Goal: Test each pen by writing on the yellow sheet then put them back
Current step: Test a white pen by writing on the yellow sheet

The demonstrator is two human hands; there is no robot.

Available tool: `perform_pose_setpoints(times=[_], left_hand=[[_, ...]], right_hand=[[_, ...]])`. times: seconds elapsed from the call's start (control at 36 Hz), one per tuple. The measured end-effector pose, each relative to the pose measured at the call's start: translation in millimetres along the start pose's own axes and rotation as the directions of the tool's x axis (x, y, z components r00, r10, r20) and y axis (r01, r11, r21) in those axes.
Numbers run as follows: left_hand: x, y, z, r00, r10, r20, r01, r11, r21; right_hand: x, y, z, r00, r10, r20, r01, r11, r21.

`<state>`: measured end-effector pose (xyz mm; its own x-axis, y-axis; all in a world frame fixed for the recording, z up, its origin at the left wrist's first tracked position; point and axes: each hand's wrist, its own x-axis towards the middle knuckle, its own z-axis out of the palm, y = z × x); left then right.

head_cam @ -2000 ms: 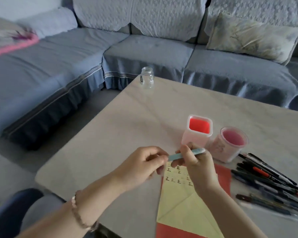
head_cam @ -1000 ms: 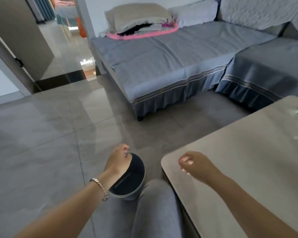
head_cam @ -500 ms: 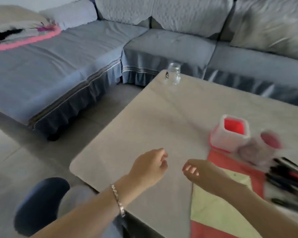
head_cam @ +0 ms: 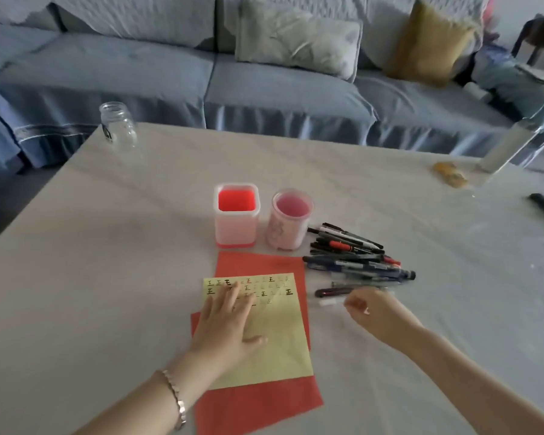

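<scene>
After both hands came back empty, left hand (head_cam: 225, 321) lies flat on sheet (head_cam: 277, 340); right hand (head_cam: 374, 312) curls over pens (head_cam: 352, 255), hold unclear; next test likely starting.

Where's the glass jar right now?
Head view: the glass jar stands at the far left corner of the table, beyond the square red cup.

Blue-grey covered sofa (head_cam: 264, 80), pale cushion (head_cam: 299, 39), mustard cushion (head_cam: 431, 42), pale table (head_cam: 107, 246), soft daylight

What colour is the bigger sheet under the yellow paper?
Red. The large red paper sheet under the yellow paper sheet shows best in the head view.
</scene>
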<state>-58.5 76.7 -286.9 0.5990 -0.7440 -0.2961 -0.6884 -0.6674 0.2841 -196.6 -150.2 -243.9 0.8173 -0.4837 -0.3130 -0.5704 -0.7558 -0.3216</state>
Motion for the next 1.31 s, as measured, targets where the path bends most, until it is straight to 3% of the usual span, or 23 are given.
perform_pose_setpoints(times=[0.11, 0.22, 0.42, 0.5, 0.61, 0.72, 0.83, 0.89, 0.92, 0.97, 1.03, 1.06, 1.08, 1.19, 1.31], left_hand=[[9.8, -5.9, 4.3, 0.998, 0.063, -0.017, -0.063, 0.998, -0.003], [13.5, -10.2, 8.2, 0.993, 0.097, -0.074, -0.097, 0.995, -0.004], [8.2, -3.6, 8.6, 0.986, 0.089, -0.141, -0.089, 0.996, 0.009], [5.2, 6.2, 5.2, 0.951, 0.167, -0.260, -0.164, 0.986, 0.035], [-0.8, 29.3, -5.4, 0.860, 0.346, -0.374, -0.395, 0.917, -0.060], [-3.8, 54.7, -18.5, 0.736, 0.508, -0.448, -0.532, 0.843, 0.082], [-6.5, 55.6, -26.7, 0.716, 0.456, -0.529, -0.509, 0.859, 0.052], [-9.1, 50.7, -27.5, 0.736, 0.415, -0.536, -0.486, 0.874, 0.010], [-10.7, 48.7, -27.3, 0.758, 0.398, -0.517, -0.476, 0.879, -0.022], [-14.7, 48.2, -27.5, 0.793, 0.367, -0.486, -0.467, 0.878, -0.099], [-18.1, 51.4, -27.0, 0.828, 0.332, -0.453, -0.466, 0.856, -0.224], [-19.1, 53.8, -26.8, 0.845, 0.322, -0.427, -0.465, 0.837, -0.289], [-19.7, 56.5, -26.3, 0.859, 0.326, -0.396, -0.468, 0.813, -0.347], [-20.4, 62.8, -25.9, 0.830, 0.405, -0.384, -0.546, 0.735, -0.403], [-21.9, 58.7, -27.7, 0.811, 0.394, -0.432, -0.572, 0.688, -0.447]], right_hand=[[9.3, 9.7, 2.4, 0.994, -0.086, -0.068, 0.075, 0.985, -0.155], [18.9, 10.9, 8.4, 0.983, -0.177, -0.045, 0.153, 0.932, -0.328], [15.0, 0.9, 3.8, 0.975, -0.216, -0.041, 0.174, 0.871, -0.459], [-2.3, -14.0, 0.0, 0.976, -0.211, -0.057, 0.184, 0.933, -0.310], [-28.2, -31.1, -5.2, 0.952, -0.280, -0.126, 0.266, 0.956, -0.122], [-45.2, -51.0, -13.6, 0.926, -0.357, -0.122, 0.359, 0.933, -0.011], [-51.0, -53.6, -29.5, 0.946, -0.252, -0.205, 0.256, 0.967, -0.009], [-48.4, -50.1, -35.6, 0.957, -0.137, -0.255, 0.188, 0.965, 0.184], [-47.0, -49.0, -36.8, 0.964, -0.051, -0.261, 0.152, 0.912, 0.382], [-45.7, -51.4, -37.0, 0.972, 0.090, -0.218, 0.118, 0.613, 0.781], [-45.6, -59.7, -31.5, 0.986, 0.112, -0.126, 0.086, 0.304, 0.949], [-45.3, -65.6, -26.8, 0.993, 0.080, -0.082, 0.063, 0.224, 0.972], [-44.9, -72.5, -21.4, 0.998, 0.044, -0.048, 0.038, 0.216, 0.976], [-38.8, -94.1, -1.1, 0.996, 0.085, -0.026, -0.012, 0.416, 0.909], [-39.4, -100.8, 1.4, 0.993, 0.100, -0.066, 0.028, 0.347, 0.937]])
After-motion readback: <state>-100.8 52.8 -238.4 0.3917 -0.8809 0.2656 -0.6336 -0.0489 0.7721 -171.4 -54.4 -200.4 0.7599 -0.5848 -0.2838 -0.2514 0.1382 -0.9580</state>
